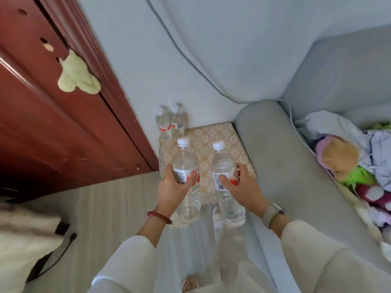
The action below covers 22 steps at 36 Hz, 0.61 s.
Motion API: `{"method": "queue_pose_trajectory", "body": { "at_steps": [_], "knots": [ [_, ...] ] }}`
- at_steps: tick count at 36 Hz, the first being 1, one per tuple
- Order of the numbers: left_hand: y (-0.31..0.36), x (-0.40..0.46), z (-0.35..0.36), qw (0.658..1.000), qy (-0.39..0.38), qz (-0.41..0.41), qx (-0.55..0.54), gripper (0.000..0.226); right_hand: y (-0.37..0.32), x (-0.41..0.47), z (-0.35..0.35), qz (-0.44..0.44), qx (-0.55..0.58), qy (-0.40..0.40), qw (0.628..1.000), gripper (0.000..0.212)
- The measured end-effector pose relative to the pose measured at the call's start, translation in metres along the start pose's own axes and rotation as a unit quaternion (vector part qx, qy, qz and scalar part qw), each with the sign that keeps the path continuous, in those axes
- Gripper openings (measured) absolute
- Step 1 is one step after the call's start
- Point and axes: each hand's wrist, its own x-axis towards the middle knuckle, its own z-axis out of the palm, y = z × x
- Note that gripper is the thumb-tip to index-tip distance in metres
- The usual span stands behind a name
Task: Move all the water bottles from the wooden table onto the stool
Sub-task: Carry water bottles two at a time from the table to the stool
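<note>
Two water bottles point(170, 123) already stood at the stool's point(213, 140) far-left corner. The left hand point(173, 187) and right hand point(241, 185) each had fingers clamped on another bottle, held upright above its near edge, not yet set down. The wooden table was out of view.

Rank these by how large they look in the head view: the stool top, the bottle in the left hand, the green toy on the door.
1. stool top
2. bottle in the left hand, nearer the camera, so unsure
3. green toy
</note>
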Motion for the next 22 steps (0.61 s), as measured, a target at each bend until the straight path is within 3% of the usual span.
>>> {"method": "queue_pose_trajectory", "body": {
  "at_steps": [11,22],
  "knots": [
    [-0.008,0.160,0.113,0.996,0.045,-0.073,-0.014,0.066,0.038,0.197,-0.006,0.046,0.045,-0.005,0.998,0.059],
    [-0.059,0.265,0.163,0.999,0.001,-0.031,0.032,0.080,0.069,0.318,0.036,-0.007,0.029,-0.026,0.999,0.070]
  ]
}}
